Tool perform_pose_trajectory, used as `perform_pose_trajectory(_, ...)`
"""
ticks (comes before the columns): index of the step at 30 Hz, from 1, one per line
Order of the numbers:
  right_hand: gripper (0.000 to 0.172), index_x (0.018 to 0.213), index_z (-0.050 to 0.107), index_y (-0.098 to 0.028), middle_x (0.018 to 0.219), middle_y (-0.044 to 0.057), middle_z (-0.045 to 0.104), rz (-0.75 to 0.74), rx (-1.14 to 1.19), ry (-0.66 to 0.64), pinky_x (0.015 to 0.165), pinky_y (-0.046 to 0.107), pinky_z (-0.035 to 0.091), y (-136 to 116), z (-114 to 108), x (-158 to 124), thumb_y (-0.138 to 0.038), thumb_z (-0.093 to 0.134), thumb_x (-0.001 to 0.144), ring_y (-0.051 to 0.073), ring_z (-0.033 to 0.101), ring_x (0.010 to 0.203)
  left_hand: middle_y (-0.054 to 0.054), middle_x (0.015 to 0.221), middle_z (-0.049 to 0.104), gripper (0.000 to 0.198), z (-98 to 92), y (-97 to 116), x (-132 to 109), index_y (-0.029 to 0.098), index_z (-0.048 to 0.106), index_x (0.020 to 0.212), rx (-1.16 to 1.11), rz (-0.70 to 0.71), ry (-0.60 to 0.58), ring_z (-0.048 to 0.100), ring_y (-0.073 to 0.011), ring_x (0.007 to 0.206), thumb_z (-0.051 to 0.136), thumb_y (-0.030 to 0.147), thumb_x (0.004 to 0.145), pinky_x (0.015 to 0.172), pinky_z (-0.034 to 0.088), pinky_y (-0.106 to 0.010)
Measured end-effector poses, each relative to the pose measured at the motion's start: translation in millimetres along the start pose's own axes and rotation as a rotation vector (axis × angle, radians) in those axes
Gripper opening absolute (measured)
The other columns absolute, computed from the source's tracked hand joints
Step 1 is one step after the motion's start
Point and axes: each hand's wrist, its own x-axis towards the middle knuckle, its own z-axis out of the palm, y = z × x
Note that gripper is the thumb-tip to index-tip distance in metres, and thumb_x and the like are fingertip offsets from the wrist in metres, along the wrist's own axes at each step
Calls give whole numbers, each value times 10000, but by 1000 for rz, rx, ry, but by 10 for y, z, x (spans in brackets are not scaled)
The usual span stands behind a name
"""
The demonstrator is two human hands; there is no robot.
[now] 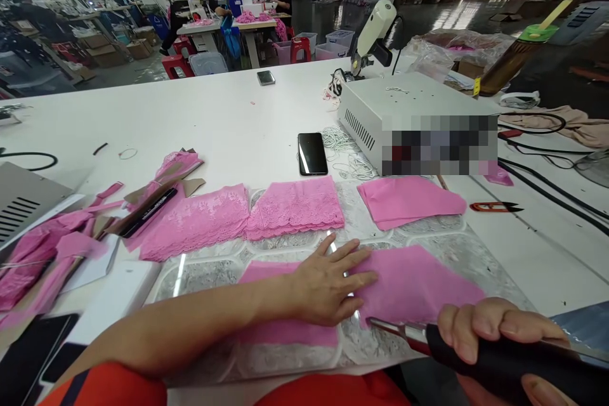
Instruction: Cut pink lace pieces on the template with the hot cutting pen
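Here, our left hand (333, 282) spreads its fingers, gripping nothing, over the left edge of the near-right pink cloth (419, 285); our right hand (497, 323) encloses the black-handled tool (516, 361). The cloth lies on the marbled mat (480, 257); we judge it light, soft, best taken by its edges.

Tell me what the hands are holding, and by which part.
The right hand grips a black-handled tool by its handle. The left hand grips nothing; it lies spread on pink fabric.

Head view looks down, table (214, 120) seemingly near.
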Motion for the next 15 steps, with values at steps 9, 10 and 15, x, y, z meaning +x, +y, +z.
perform_pose_trajectory(9,202,987,588,-274,849,12,473,-9,-6,-13,632,345,476,19,-18,7,-360,624,808,151,488,656,-138,1534,370,486,17,2,-1,194,491,1390,31,9,4,273,-339,1448,472,420,961,1149,196,-609)
perform_pose_trajectory(10,200,991,585,-273,853,10,472,-6,-6,-15,638,341,476,16,-11,9,-355,620,812,148,486,659,-137,1534,369,485,18,3,-2,195,488,1393,33,11,5,275,-339,1447,467,418,963,1147,201,-611)
perform_pose_trajectory(15,180,985,576,-256,854,3,464,-39,-16,-23,626,319,477,14,16,9,-342,600,828,129,482,652,-134,1527,383,481,27,1,-4,203,484,1400,39,17,15,287,-337,1443,438,413,970,1147,200,-610)
